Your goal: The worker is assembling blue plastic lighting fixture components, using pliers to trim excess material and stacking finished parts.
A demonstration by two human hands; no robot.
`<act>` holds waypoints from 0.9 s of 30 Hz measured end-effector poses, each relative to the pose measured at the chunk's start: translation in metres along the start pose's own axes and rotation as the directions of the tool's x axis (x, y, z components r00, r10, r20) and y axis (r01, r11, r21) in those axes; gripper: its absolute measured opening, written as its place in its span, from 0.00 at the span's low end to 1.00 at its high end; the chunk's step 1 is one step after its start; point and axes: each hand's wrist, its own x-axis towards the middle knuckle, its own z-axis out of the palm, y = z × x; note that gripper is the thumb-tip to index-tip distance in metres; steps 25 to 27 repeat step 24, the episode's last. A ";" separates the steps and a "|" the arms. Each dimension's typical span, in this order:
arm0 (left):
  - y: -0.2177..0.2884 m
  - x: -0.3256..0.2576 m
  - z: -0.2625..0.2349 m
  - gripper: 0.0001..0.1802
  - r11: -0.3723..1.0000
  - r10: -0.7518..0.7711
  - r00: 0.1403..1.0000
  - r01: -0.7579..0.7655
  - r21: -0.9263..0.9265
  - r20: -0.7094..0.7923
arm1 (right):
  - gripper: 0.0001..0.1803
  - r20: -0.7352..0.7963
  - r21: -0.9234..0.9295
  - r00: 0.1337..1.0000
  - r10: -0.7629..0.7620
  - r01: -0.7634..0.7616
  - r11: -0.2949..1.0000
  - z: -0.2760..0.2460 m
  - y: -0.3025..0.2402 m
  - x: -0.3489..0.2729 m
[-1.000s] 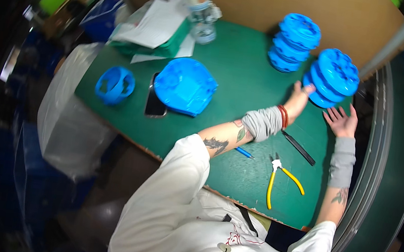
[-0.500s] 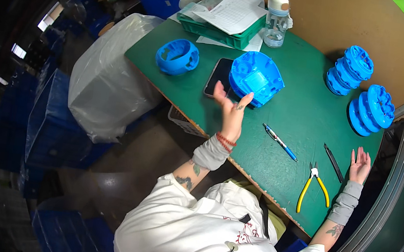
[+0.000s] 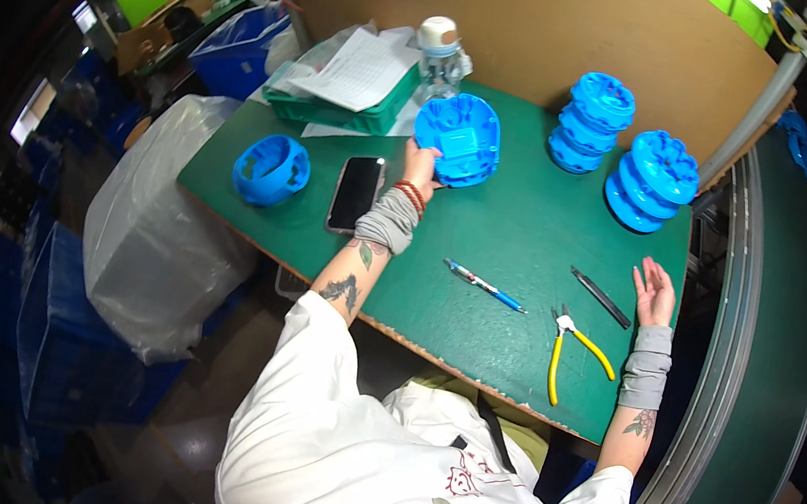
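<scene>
The left hand [image 3: 421, 166] has its grip closed on the near rim of a blue moulded plastic housing [image 3: 458, 138] at the back of the green table [image 3: 526, 237], which looks light, rigid and best held by that rim, while the right hand [image 3: 655, 293] rests open, holding nothing.

Bright even overhead light, sharp centre, dark warped fisheye edges

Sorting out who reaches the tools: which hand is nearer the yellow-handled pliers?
Right. The right hand rests open on the table edge just beyond the yellow-handled pliers, not touching them. The left hand is far across the table, holding the blue round housing.
</scene>
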 end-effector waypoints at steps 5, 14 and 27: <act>-0.009 -0.002 0.044 0.38 0.993 0.059 0.997 -0.064 -0.096 -0.057 | 0.15 0.001 -0.011 1.000 -0.026 0.026 1.000 -0.013 -0.016 0.005; -0.034 -0.161 0.056 0.47 0.194 0.529 0.658 -0.708 0.679 0.535 | 0.28 0.175 -0.518 0.961 -0.216 0.276 0.809 -0.034 0.018 0.019; -0.072 -0.239 -0.090 0.40 -0.208 0.559 0.643 -0.503 0.839 0.523 | 0.31 0.464 -0.856 0.867 -0.181 0.492 0.159 -0.014 0.030 0.036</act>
